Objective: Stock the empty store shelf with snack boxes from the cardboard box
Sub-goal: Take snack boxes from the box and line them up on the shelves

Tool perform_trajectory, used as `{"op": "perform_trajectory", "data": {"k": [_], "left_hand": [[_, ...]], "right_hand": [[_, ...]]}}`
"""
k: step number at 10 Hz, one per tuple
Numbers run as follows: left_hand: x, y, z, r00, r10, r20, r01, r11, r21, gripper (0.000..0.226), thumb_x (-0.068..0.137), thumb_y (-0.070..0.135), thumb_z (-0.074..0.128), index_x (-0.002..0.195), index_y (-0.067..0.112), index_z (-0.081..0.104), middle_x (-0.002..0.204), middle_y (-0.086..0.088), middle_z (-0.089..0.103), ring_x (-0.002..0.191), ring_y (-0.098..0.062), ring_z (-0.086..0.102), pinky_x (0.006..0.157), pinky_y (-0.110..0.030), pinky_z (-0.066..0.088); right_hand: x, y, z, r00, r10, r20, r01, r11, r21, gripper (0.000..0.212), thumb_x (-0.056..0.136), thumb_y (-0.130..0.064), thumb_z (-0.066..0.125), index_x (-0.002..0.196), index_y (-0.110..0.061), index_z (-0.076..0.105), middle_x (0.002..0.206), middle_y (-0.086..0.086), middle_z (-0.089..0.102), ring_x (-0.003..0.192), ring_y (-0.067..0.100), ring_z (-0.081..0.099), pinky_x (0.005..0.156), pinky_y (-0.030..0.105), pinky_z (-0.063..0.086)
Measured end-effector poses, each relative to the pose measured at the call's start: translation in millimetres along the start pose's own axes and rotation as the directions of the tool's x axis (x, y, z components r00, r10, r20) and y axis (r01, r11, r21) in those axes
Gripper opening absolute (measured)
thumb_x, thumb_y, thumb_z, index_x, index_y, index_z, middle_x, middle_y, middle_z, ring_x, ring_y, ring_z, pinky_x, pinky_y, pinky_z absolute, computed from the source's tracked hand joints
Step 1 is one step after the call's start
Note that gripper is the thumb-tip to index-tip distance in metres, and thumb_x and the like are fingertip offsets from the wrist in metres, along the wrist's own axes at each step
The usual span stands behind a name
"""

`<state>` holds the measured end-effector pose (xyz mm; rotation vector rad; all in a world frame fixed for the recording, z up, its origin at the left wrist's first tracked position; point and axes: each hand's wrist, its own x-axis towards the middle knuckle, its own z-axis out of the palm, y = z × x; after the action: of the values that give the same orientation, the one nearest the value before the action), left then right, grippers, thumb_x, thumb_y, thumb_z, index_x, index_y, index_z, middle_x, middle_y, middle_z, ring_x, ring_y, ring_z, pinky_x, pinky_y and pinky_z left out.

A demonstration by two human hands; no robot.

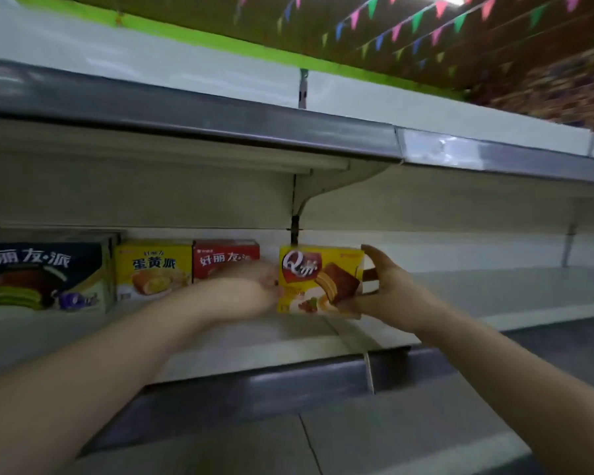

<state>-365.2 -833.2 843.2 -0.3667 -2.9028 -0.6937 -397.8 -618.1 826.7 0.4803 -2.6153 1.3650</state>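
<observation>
A yellow cardboard snack box with a maroon "Q" logo and a pictured chocolate-coated cake slice [319, 281] stands upright over the white metal store shelf [254, 341], held between both hands just right of the row already there. The right hand [388, 289] grips its right end, thumb curled over the top corner and fingers under the bottom edge. The left hand [254, 289] is blurred; it touches the box's left end, but whether its fingers curl round the box cannot be told. Whether the box's base rests on the shelf is also unclear.

To the left stand three more boxes in a row: a red cardboard box [225, 258] printed "好丽友" in white, its lower part hidden by the left hand; a yellow cardboard box [153, 269] reading "蛋黄派" above a pictured cake; and a large dark blue box [45, 275] reading "好丽友·派", cut off at the frame's left edge. The small print on all the boxes is illegible. Coloured pennant bunting [426, 25] hangs overhead, blurred.
</observation>
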Motion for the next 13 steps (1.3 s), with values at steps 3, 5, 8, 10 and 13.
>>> {"op": "perform_trajectory", "data": {"k": [3, 5, 8, 10, 13], "left_hand": [[67.2, -15.8, 18.5, 0.962, -0.273, 0.018, 0.27, 0.936, -0.226, 0.027, 0.102, 0.033, 0.045, 0.113, 0.012, 0.059, 0.1, -0.006, 0.07, 0.088, -0.015, 0.07, 0.081, -0.035, 0.055], [90.0, -32.7, 22.9, 0.971, -0.118, -0.206, 0.188, 0.913, 0.363, 0.032, 0.096, 0.038, 0.054, 0.077, 0.014, 0.058, 0.064, 0.005, 0.052, 0.058, -0.007, 0.051, 0.061, -0.027, 0.042], [101.4, -58.0, 21.8, 0.898, -0.142, -0.417, 0.336, 0.833, 0.439, 0.035, 0.097, 0.042, 0.05, 0.073, 0.017, 0.054, 0.085, -0.005, 0.063, 0.091, -0.026, 0.063, 0.067, -0.03, 0.043], [103.2, -58.4, 31.8, 0.865, -0.088, -0.494, 0.39, 0.738, 0.551, 0.03, 0.099, 0.035, 0.046, 0.099, 0.013, 0.067, 0.105, -0.008, 0.067, 0.098, -0.028, 0.065, 0.066, -0.028, 0.039], [91.6, -59.8, 23.8, 0.873, 0.067, -0.482, 0.281, 0.74, 0.612, 0.045, 0.095, 0.052, 0.043, 0.07, 0.018, 0.058, 0.074, -0.002, 0.056, 0.085, -0.022, 0.064, 0.059, -0.025, 0.037]], "right_hand": [[100.3, 25.7, -5.7, 0.953, 0.05, 0.297, 0.0, 0.986, -0.166, 0.095, 0.078, -0.016, 0.08, 0.15, -0.021, 0.017, 0.123, 0.003, 0.051, 0.108, 0.023, 0.056, 0.072, 0.03, 0.053], [127.2, 22.6, 16.4, 0.951, 0.113, 0.287, -0.003, 0.934, -0.358, 0.037, 0.089, -0.028, 0.068, 0.118, -0.008, 0.056, 0.1, 0.01, 0.065, 0.082, 0.02, 0.06, 0.07, 0.03, 0.051], [146.7, 26.7, 47.2, 0.975, 0.058, 0.212, 0.087, 0.784, -0.615, 0.026, 0.093, -0.011, 0.057, 0.118, -0.003, 0.06, 0.102, 0.011, 0.06, 0.102, 0.026, 0.062, 0.077, 0.028, 0.046], [146.5, 34.3, 55.4, 0.978, -0.055, 0.203, 0.164, 0.804, -0.572, 0.018, 0.1, -0.023, 0.045, 0.1, -0.01, 0.058, 0.088, 0.006, 0.059, 0.082, 0.022, 0.057, 0.069, 0.029, 0.044], [137.5, 28.2, 57.2, 0.938, -0.167, 0.304, 0.309, 0.8, -0.514, 0.024, 0.099, -0.031, 0.048, 0.084, -0.014, 0.053, 0.09, 0.003, 0.057, 0.086, 0.019, 0.053, 0.073, 0.027, 0.041]]}}
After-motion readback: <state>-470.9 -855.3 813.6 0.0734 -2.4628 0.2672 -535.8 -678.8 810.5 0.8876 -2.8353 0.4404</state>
